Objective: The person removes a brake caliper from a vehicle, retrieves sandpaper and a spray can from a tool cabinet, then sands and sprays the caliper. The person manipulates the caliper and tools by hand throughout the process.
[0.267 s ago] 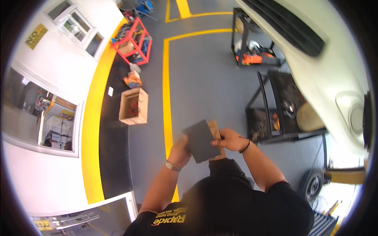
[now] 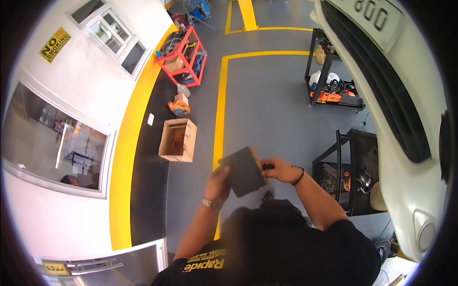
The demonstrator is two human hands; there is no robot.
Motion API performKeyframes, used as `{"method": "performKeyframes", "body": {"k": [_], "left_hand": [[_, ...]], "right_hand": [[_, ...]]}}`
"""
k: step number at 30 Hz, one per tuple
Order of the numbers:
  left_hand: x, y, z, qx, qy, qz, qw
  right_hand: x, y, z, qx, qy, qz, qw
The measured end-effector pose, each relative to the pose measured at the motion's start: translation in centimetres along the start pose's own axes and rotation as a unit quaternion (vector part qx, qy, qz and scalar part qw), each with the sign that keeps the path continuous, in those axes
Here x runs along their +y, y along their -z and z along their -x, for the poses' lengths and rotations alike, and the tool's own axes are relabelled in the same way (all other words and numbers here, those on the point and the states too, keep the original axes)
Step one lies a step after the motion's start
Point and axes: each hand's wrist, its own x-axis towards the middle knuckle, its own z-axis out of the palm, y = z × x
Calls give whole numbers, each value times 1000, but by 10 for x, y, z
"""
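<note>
A dark grey sheet of sandpaper [image 2: 244, 172] is held up in front of my body, its grey face toward me. Along its right edge shows a narrow brown strip of paper backing [image 2: 255, 153]; whether that is a second sheet I cannot tell. My left hand [image 2: 219, 183] pinches the sheet's left edge, thumb on the grey face. On the opposite side, my right hand [image 2: 281, 170] is closed at the right edge, its fingertips against the brown strip. A watch is on my left wrist and a dark bracelet on my right.
A cardboard box [image 2: 190, 140] and an orange jug [image 2: 179, 107] stand along the left wall, with a red cart [image 2: 183, 57] beyond. Black carts [image 2: 350, 171] with tools stand to the right, under a white car's bumper [image 2: 405, 190]. A yellow line [image 2: 220, 105] crosses the grey floor.
The brown piece showed wider beside the grey sheet before; now only a thin strip is visible. My view has shifted, so the surroundings sit further right and lower.
</note>
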Motion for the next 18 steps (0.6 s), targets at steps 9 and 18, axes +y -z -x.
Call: {"method": "performKeyframes", "body": {"k": [9,18], "left_hand": [[103,-15,-175,72,-103,-13,992],[189,-43,-492,86,-95,-117,985]], "right_hand": [[-103,110,-196,73,-10,97,993],[-147,303,-384,185,-47,162,968]]}}
